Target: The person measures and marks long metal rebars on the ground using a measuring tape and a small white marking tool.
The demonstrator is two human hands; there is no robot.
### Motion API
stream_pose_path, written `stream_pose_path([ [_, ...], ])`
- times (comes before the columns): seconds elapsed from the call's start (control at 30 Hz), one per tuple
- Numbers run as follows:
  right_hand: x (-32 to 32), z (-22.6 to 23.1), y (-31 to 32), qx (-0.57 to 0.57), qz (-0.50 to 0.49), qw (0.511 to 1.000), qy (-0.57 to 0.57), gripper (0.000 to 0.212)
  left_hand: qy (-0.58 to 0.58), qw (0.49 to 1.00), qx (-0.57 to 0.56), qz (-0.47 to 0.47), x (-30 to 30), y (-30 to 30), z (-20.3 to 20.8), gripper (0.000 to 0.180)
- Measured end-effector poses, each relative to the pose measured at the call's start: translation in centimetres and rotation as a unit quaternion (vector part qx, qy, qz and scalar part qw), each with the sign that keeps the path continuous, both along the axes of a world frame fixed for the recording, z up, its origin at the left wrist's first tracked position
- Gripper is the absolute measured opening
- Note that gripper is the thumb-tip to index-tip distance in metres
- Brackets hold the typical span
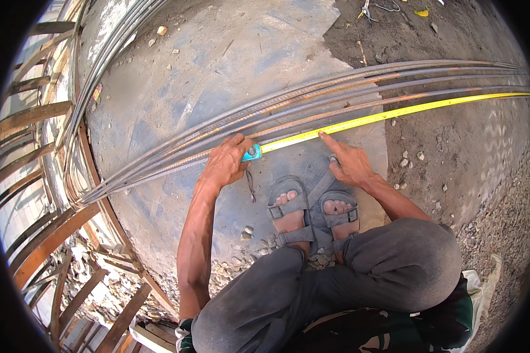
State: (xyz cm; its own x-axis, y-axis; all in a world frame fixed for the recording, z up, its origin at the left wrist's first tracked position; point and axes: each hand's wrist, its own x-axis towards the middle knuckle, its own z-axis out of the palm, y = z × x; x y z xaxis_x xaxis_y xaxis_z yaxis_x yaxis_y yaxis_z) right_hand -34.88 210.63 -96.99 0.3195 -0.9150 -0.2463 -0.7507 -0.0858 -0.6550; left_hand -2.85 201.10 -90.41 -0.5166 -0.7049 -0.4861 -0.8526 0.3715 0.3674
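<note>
My left hand (222, 162) is closed around the teal case of a tape measure (252, 153), beside the left part of a bundle of steel rebars (241, 117). From the case, the yellow tape blade (394, 113) runs right along the near side of the rebars, out to the far right. My right hand (352, 165) has its index finger stretched to the blade's near edge. Its other fingers are curled around something dark and grey, whose kind I cannot make out. A dark cord (251, 187) hangs below the tape case.
My sandalled feet (290, 203) stand on the concrete slab just below the tape. More bent rods (97, 76) curve along the left side, next to a wooden slat frame (35, 117). Loose stones (247, 233) lie near my feet, and gravel (500, 229) covers the right.
</note>
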Motion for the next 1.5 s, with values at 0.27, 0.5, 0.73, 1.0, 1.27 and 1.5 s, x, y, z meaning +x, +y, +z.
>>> stream_pose_path([
  [0.27,0.0,-0.4,0.1,-0.021,-0.007,1.0,-0.009,0.078,0.0,1.0,-0.017,0.0,0.8,0.6,0.3,0.04],
  [0.5,0.0,-0.1,-0.1,-0.012,-0.001,1.0,0.012,0.079,0.027,0.999,-0.028,0.016,2.2,0.7,-0.3,0.043],
  [0.73,0.1,-0.6,-0.1,-0.026,-0.006,1.0,-0.002,0.079,0.009,0.998,-0.049,0.033,4.8,1.2,0.0,0.04],
  [1.0,0.2,-0.5,-0.7,0.005,-0.011,1.0,-0.002,0.077,-0.02,0.996,-0.073,0.046,7.1,1.5,0.7,0.04],
  [1.27,0.4,-0.9,-0.4,-0.016,-0.009,1.0,0.006,0.079,-0.03,0.993,-0.1,0.053,9.8,2.1,0.5,0.04],
  [1.5,0.4,-1.0,-0.4,-0.022,-0.01,1.0,0.008,0.079,-0.034,0.992,-0.104,0.057,12.1,2.3,0.3,0.041],
])
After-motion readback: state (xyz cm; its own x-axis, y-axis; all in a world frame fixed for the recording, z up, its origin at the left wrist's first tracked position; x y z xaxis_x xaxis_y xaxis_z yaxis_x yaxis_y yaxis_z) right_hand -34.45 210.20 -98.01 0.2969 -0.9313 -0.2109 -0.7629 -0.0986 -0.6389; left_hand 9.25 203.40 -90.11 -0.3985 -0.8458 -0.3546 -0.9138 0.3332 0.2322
